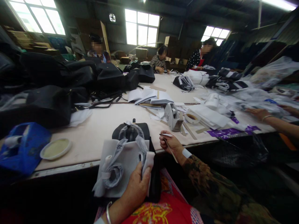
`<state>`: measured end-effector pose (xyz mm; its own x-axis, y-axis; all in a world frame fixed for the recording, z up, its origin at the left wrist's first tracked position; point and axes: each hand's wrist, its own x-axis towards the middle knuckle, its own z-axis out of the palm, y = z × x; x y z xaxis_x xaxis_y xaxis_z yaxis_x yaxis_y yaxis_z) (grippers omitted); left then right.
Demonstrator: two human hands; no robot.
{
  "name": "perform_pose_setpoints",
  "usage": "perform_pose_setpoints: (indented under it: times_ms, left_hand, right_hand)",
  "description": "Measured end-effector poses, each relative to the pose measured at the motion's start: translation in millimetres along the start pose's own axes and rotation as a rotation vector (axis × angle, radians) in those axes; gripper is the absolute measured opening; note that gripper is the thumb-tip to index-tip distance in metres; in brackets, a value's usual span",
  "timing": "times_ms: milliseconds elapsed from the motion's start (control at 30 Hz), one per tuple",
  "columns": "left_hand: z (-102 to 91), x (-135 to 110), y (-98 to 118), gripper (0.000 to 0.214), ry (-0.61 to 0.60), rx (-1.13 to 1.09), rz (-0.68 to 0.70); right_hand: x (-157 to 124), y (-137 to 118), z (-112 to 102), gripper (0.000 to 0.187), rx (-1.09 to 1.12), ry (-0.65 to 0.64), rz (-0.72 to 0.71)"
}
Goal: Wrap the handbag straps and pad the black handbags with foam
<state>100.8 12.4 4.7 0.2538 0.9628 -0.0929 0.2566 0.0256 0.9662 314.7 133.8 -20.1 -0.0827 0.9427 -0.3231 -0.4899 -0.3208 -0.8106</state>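
A black bag (133, 132) stands against the table's near edge, covered in front by a white paper sheet (125, 161) and a clear plastic wrap with a coiled strap (112, 171). My left hand (136, 186) grips the lower right part of that sheet and wrap against the bag, fingers closed. My right hand (171, 143) is raised just right of the bag, pinching a thin stick-like tool (169, 147) and a small white strip (166, 135). A grey tape dispenser (173, 115) sits on the table just beyond my right hand.
Black bags (51, 93) are piled at the left. A blue tape dispenser (23, 146) and a white glue dish (55, 148) lie near the left edge. Papers (149, 96), a small cup (192, 117) and purple scraps (224, 132) litter the table. A co-worker's arm (271, 119) reaches in at right; other people sit at the far end.
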Motion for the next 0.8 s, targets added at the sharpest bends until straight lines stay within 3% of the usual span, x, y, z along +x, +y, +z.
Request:
perform_pose_setpoints:
  times_ms: [167, 333, 467, 633, 800]
  left_hand:
    - [0.4, 0, -2, 0.045, -0.023, 0.009, -0.005]
    - [0.1, -1, -1, 0.043, -0.023, -0.006, -0.028]
    - [0.2, -1, 0, 0.043, -0.013, -0.010, -0.025]
    - [1.4, -1, 1, 0.043, -0.015, -0.005, -0.039]
    - [0.4, -2, 2, 0.037, 0.012, -0.044, -0.023]
  right_hand:
    - [-6, -9, -2, 0.024, -0.013, -0.040, -0.022]
    - [-15, -15, -4, 0.027, -0.226, -0.036, -0.049]
    - [-13, -26, -5, 0.045, -0.633, 0.022, -0.143]
    - [2, -42, -2, 0.010, -1.196, 0.122, -0.315]
    - [8, -21, -4, 0.017, -1.518, 0.166, -0.399]
